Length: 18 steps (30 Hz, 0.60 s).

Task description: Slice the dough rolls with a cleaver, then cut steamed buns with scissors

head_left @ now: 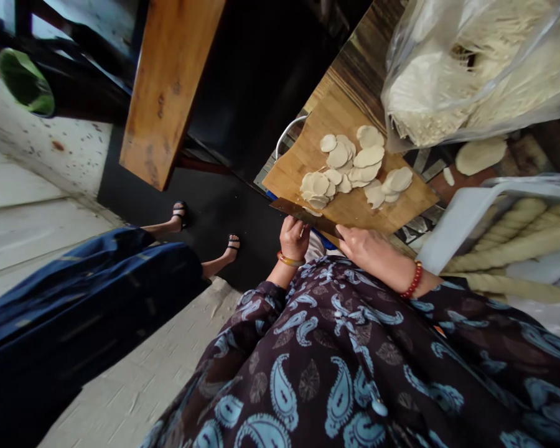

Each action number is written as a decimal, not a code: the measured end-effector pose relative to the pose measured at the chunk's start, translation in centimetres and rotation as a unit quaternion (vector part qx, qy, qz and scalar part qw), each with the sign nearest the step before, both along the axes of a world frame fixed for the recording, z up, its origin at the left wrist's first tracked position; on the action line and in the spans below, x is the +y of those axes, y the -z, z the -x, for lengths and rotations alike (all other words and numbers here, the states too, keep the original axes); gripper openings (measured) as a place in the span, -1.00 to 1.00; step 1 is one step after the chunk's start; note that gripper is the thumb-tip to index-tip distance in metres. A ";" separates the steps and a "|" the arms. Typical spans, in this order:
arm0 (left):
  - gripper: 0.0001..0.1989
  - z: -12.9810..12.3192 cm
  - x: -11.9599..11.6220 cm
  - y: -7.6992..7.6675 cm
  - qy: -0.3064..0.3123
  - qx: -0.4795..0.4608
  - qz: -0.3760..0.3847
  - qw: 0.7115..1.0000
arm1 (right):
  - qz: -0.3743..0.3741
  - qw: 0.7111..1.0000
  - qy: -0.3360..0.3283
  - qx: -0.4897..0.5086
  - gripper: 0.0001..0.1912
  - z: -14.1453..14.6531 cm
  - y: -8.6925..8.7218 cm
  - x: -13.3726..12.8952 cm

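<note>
My right hand (361,246), with a red bead bracelet at the wrist, is closed around the handle of a wide kitchen knife (303,213). Its dark blade lies across the near edge of a wooden cutting board (280,177). My left hand (293,241) is curled close to the blade's near side, and what its fingers hold is hidden. Just beyond the blade a thin pale slice (312,211) lies on the board. Several overlapping round, dough-like slices (340,155) are spread over the middle of the board.
A clear plastic bag of pale shreds (448,81) sits beyond the board. At right stands a light-coloured bin (452,214) holding long pale rolls (518,249). Another person's legs in dark blue trousers (121,274) are at left, near a wooden bench (163,93).
</note>
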<state>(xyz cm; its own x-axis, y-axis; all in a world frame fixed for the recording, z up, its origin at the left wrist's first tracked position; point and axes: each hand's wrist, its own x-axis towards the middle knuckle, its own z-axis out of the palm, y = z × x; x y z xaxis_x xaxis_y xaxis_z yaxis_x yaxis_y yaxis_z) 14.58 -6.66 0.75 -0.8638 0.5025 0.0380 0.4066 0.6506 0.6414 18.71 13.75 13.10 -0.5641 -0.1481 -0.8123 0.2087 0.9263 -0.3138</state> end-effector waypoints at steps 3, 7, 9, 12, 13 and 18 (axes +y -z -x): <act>-0.80 0.0 0.0 0.1 -0.005 0.008 0.007 1.000 | 0.000 1.000 0.000 0.004 -0.57 0.2 0.2 -0.3; -0.80 -0.1 0.0 -0.2 0.001 0.006 0.012 1.000 | 0.012 0.999 0.009 0.031 -0.57 -0.5 0.4 0.0; -0.81 -0.2 0.1 -0.4 0.007 0.006 0.015 1.000 | 0.020 0.998 0.023 0.046 -0.57 -1.5 0.7 0.5; -0.83 -0.3 0.3 -0.7 0.009 0.015 0.008 1.000 | 0.023 0.997 0.036 0.069 -0.57 -3.2 1.4 1.6; -0.84 -0.3 0.4 -0.8 0.009 0.017 0.002 1.000 | 0.022 0.996 0.038 0.075 -0.57 -3.5 1.6 2.0; -0.81 -0.4 0.7 -1.5 0.016 -0.007 0.001 1.000 | 0.026 0.993 0.055 0.102 -0.56 -3.0 1.3 3.2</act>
